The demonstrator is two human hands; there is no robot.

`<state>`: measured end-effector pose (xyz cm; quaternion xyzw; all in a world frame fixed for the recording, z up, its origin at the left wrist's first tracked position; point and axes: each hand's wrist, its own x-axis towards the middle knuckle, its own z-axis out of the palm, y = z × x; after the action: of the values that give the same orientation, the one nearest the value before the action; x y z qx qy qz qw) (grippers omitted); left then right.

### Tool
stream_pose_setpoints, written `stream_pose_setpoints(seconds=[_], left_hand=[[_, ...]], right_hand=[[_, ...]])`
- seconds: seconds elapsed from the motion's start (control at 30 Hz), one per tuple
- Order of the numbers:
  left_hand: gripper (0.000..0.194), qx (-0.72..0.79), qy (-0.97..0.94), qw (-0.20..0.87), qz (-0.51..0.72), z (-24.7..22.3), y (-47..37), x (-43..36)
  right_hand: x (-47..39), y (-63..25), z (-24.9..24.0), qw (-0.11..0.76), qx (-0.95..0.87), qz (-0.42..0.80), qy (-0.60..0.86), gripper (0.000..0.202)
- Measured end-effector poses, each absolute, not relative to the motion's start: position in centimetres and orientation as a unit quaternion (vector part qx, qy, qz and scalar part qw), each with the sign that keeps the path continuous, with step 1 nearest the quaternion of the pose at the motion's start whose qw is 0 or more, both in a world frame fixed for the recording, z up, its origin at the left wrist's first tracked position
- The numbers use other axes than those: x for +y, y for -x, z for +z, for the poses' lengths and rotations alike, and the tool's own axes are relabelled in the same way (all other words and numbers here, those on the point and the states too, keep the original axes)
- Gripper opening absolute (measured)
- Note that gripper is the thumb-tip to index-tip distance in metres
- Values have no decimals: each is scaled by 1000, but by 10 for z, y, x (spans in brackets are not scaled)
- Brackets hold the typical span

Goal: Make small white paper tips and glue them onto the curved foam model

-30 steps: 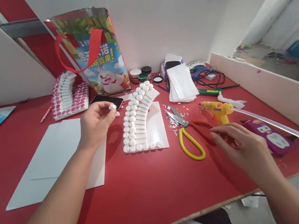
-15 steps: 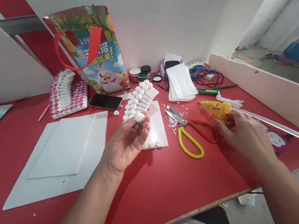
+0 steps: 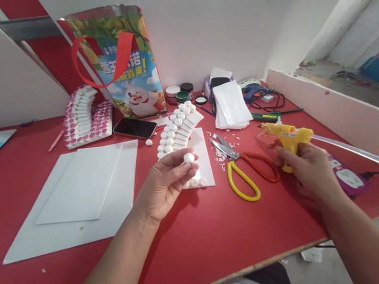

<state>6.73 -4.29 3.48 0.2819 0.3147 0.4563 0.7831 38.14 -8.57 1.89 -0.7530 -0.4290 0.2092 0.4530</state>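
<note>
Between the fingertips of my left hand (image 3: 167, 179) is a small white rosette (image 3: 189, 158), its smooth side showing. My right hand (image 3: 306, 168) grips a yellow hot glue gun (image 3: 288, 137) by its handle, a long clear glue stick (image 3: 358, 152) poking out of its back. Behind my left hand stands a curved white stepped piece (image 3: 187, 125) edged with rows of white rosettes, on a white board (image 3: 204, 159). More rosettes line the board's near edge, partly hidden by my fingers. Scissors (image 3: 237, 155) with one yellow and one red handle lie open between my hands.
White sheets (image 3: 81, 189) lie at left. Behind them are a pink-and-white stepped model (image 3: 85, 118), a phone (image 3: 135, 128) and a printed bag (image 3: 119, 66). Paint jars (image 3: 182, 96), stacked white paper (image 3: 230, 103) and a purple box (image 3: 350, 179) with a black cable are also there.
My right hand has lifted the glue gun and turned it more upright. My left hand has moved slightly right and down, turning the rosette from its swirled side to its smooth side.
</note>
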Motion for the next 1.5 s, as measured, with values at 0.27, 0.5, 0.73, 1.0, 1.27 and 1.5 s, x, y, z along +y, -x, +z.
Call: stream_pose_setpoints(seconds=[0.27, 0.5, 0.73, 1.0, 1.27, 1.5], left_hand=[[29, 352, -450, 689, 445, 29, -65, -48], [32, 398, -494, 622, 460, 27, -69, -46], [29, 402, -505, 607, 464, 26, -70, -46], [29, 391, -482, 624, 475, 27, -70, -48], [29, 388, -473, 635, 471, 26, -69, -48], [28, 385, -458, 643, 477, 27, -69, -48]], right_hand=[[-108, -345, 57, 548, -368, 381, 648, 37], [-125, -315, 69, 463, -478, 461, 587, 47], [-125, -297, 75, 384, -567, 453, 571, 55], [-125, -296, 67, 366, -567, 459, 578, 58], [-125, -294, 68, 364, -562, 464, 580, 59], [-126, -293, 71, 352, -558, 470, 586, 58]])
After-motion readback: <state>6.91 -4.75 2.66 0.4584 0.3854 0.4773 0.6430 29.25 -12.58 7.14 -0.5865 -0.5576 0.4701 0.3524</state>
